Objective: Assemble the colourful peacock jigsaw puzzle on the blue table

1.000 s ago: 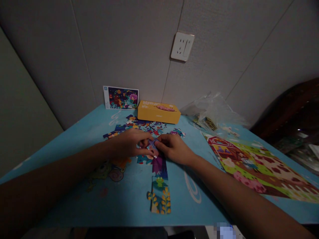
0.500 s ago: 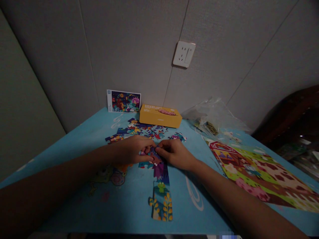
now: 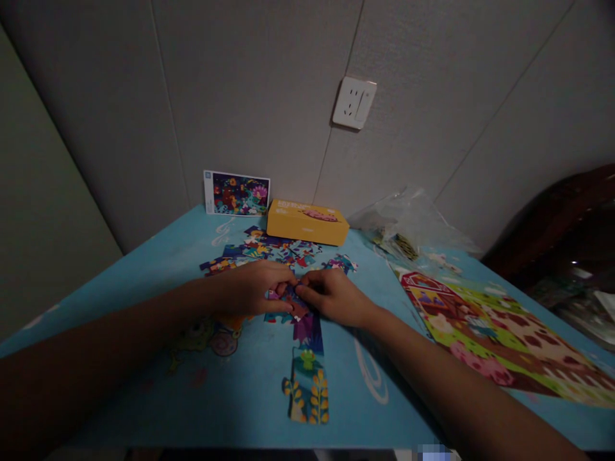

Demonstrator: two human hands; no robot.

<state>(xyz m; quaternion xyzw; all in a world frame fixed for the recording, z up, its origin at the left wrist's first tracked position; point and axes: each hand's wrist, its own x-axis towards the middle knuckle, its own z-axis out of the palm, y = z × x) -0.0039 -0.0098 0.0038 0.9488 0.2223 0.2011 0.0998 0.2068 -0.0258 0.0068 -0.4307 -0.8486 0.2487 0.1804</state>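
White-edged, the card is standing against the wall, probably so its picture is facing the worker. From my remote seat I'm seeing the left hand holding its thumb and fingers narrowly apart at the piece; whether it is gripping, I cannot tell. The piece is lying at the strip's far end, the right hand pinching its edge, likely for alignment. Rightward, 1 farm puzzle is lying flat, seemingly out of the way.
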